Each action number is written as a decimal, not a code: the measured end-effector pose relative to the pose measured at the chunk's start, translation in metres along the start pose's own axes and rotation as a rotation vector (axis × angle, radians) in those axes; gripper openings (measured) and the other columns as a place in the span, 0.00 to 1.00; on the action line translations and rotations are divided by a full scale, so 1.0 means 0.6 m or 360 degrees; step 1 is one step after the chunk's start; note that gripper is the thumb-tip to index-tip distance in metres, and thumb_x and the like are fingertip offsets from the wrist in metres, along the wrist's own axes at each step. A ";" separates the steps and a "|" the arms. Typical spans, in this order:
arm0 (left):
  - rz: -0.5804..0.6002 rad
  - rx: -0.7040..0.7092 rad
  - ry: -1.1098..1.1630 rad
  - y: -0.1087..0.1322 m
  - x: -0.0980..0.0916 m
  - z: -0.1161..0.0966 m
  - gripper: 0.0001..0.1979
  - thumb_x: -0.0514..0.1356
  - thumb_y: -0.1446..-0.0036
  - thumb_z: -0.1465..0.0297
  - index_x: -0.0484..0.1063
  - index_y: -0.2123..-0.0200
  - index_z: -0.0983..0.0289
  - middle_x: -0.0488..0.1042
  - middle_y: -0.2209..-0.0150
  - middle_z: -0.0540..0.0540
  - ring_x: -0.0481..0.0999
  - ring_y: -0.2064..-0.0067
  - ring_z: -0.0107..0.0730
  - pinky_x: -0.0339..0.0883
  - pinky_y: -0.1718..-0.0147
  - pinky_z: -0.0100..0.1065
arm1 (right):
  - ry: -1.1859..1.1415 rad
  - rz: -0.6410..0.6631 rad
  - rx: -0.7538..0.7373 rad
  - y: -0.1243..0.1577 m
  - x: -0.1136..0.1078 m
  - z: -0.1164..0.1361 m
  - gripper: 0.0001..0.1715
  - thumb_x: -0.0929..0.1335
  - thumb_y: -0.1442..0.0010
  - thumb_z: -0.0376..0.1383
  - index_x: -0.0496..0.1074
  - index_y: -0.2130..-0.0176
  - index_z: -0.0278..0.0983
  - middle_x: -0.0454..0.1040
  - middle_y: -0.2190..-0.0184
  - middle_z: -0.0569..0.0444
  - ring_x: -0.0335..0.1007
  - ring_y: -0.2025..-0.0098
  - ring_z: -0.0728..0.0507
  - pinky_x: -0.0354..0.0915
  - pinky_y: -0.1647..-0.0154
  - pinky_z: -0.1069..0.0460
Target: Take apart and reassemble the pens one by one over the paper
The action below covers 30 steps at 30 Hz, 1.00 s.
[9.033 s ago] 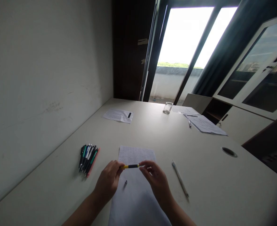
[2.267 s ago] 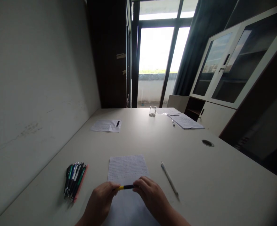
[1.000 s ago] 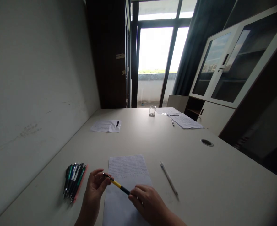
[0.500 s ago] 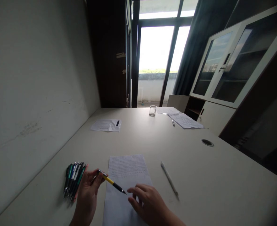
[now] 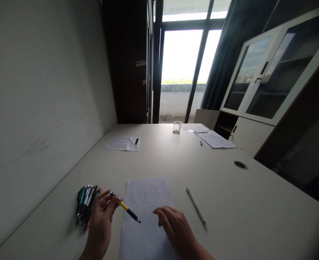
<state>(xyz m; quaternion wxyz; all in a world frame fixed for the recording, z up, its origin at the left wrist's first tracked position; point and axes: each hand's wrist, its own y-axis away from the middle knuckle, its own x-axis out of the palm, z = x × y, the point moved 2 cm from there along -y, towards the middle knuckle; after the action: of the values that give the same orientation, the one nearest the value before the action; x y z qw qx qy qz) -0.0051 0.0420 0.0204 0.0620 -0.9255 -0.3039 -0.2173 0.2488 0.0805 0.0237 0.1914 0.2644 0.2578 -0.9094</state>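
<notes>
My left hand [image 5: 102, 220] pinches a yellow pen [image 5: 123, 206] with a black grip near its clip end. The pen slants down to the right above a sheet of paper [image 5: 143, 231], its tip in the air. Written lines cover the sheet's upper part; the lower part is blank. Resting over the sheet's right side is my right hand [image 5: 175, 227], fingers loosely bent, holding nothing. A bundle of several pens [image 5: 85, 206] in black, green, blue and white lies just left of my left hand, partly behind it. To the right of the sheet lies a white pen [image 5: 196, 206].
Farther back on the white table [image 5: 216, 195] stand a clear glass [image 5: 177, 127] and written papers [image 5: 216, 139] with a pen [image 5: 200, 141] beside them. Another paper [image 5: 124, 143] lies at the back left. A round cable hole [image 5: 241, 165] is at right. The wall [image 5: 40, 108] borders the left edge.
My right hand has drawn away to the right from the pen's tip. The yellow pen has shifted slightly left in my left hand, and its tip looks blunter.
</notes>
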 end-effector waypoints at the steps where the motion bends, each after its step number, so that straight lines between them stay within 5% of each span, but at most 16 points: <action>1: -0.0016 -0.0012 0.0015 -0.002 -0.003 0.002 0.27 0.76 0.58 0.65 0.71 0.56 0.62 0.79 0.63 0.50 0.83 0.63 0.33 0.78 0.60 0.32 | -0.0011 -0.0009 0.0008 0.000 0.000 -0.001 0.25 0.57 0.26 0.44 0.76 0.61 0.37 0.74 0.75 0.54 0.71 0.73 0.47 0.63 0.67 0.54; 30: -0.0037 -0.0097 0.0075 -0.002 -0.003 -0.004 0.27 0.77 0.61 0.65 0.74 0.57 0.63 0.80 0.64 0.50 0.82 0.62 0.32 0.76 0.57 0.30 | 0.0017 0.0086 -0.0011 0.002 0.012 0.000 0.24 0.57 0.27 0.41 0.77 0.64 0.36 0.75 0.76 0.54 0.71 0.74 0.48 0.64 0.68 0.54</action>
<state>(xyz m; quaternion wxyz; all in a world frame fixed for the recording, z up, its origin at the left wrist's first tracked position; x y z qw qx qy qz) -0.0083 0.0414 0.0218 0.0383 -0.9180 -0.3062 -0.2490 0.2436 0.0777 0.0189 0.2155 0.2754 0.2548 -0.9016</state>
